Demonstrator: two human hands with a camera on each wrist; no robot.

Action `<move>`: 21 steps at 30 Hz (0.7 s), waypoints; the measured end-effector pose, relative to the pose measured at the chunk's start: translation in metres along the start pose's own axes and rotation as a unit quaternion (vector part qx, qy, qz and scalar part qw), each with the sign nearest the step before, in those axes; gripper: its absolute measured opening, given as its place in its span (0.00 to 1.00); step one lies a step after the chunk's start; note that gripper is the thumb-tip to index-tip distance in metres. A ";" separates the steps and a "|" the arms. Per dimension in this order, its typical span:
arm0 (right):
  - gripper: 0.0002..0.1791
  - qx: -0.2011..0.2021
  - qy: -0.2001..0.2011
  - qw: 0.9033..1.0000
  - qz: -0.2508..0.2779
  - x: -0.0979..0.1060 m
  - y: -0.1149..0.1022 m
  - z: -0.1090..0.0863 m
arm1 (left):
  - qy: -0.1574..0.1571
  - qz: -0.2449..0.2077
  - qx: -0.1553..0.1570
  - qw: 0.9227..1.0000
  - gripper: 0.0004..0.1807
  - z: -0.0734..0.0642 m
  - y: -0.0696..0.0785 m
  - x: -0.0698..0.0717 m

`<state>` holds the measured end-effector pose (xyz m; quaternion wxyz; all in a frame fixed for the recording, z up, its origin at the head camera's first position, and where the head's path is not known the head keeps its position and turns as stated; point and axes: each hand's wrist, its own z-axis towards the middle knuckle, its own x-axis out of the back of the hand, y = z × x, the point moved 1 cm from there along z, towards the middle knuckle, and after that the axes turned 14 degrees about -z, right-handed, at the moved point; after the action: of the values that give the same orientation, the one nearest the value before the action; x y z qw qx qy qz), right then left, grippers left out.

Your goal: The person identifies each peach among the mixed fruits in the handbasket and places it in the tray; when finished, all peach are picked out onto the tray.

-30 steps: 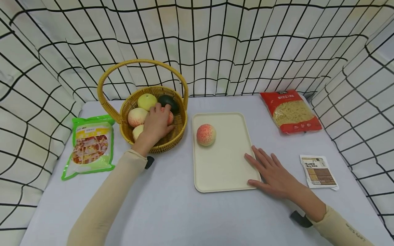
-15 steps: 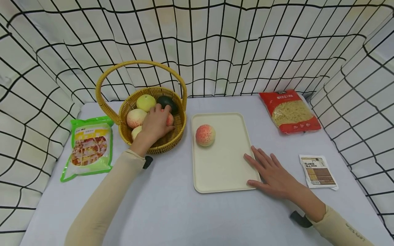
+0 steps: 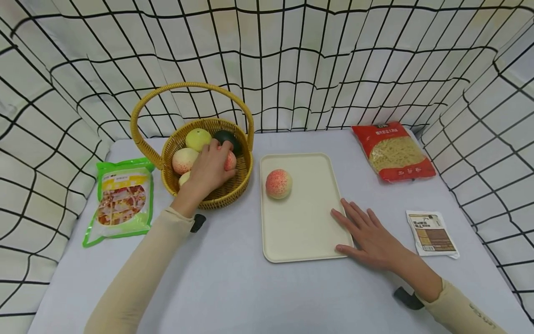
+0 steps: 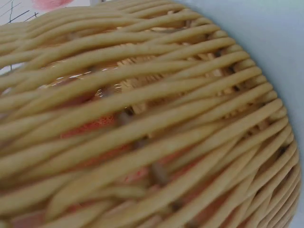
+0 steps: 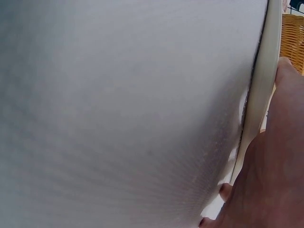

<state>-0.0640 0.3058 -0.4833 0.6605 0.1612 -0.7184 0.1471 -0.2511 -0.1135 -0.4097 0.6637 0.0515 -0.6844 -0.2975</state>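
Furthest left on the table [image 3: 233,287], I see a green-edged food bag [image 3: 121,199] lying flat. Right of it stands the wicker basket [image 3: 227,199], its handle arched upright. Inside, at the left, are two pale, pink-blushed peaches [image 3: 183,160], one partly behind the wrist, with a yellow-green fruit [image 3: 198,139] beyond them. My left grip [image 3: 210,167] reaches in over the near rim, its fingers bent over a speckled peach [image 3: 230,161] and the thumb on the near side, closed to about the fruit's width. That peach, in the basket's right half, is coral-pink and rounded; it is mostly covered, so I can't tell which way it points or its long axis. A dark green fruit [image 3: 226,139] lies just beyond.

Next comes a cream tray [image 3: 300,227], flat and round-cornered, its long axis running away from me; a lone peach [image 3: 278,183], redder on its left, sits towards its far left corner. My right grip [image 3: 371,239] is spread wide, straight fingers touching the tray's right edge. Beyond lies a red pasta bag [image 3: 396,153], and rightmost, a brown-and-white packet [image 3: 432,233].
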 end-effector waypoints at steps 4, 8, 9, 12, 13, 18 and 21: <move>0.51 -0.002 -0.002 1.000 0.001 0.000 -0.001 0.000 | 0.005 -0.010 0.000 1.000 0.33 -0.003 0.002 0.004; 0.51 -0.003 -0.002 1.000 0.001 0.001 -0.001 0.000 | 0.013 -0.015 -0.008 1.000 0.32 -0.005 0.003 0.005; 0.50 -0.003 -0.002 1.000 0.001 0.001 -0.002 0.000 | 0.015 -0.015 -0.010 1.000 0.32 -0.006 0.003 0.005; 0.50 -0.003 -0.001 1.000 0.001 0.001 -0.002 -0.001 | 0.019 -0.015 -0.015 1.000 0.32 -0.007 0.002 0.005; 0.50 -0.004 0.000 1.000 0.002 0.001 -0.002 -0.001 | 0.021 -0.015 -0.016 1.000 0.32 -0.007 0.002 0.005; 0.50 -0.003 -0.002 1.000 0.002 0.000 -0.002 0.000 | 0.030 -0.017 -0.024 0.999 0.33 -0.010 0.003 0.006; 0.50 -0.003 -0.002 1.000 0.001 0.000 -0.002 0.000 | 0.036 -0.022 -0.028 0.999 0.33 -0.012 0.005 0.008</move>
<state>-0.0632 0.3045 -0.4836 0.6596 0.1585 -0.7202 0.1456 -0.2393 -0.1173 -0.4006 0.6826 0.0585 -0.6499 -0.3291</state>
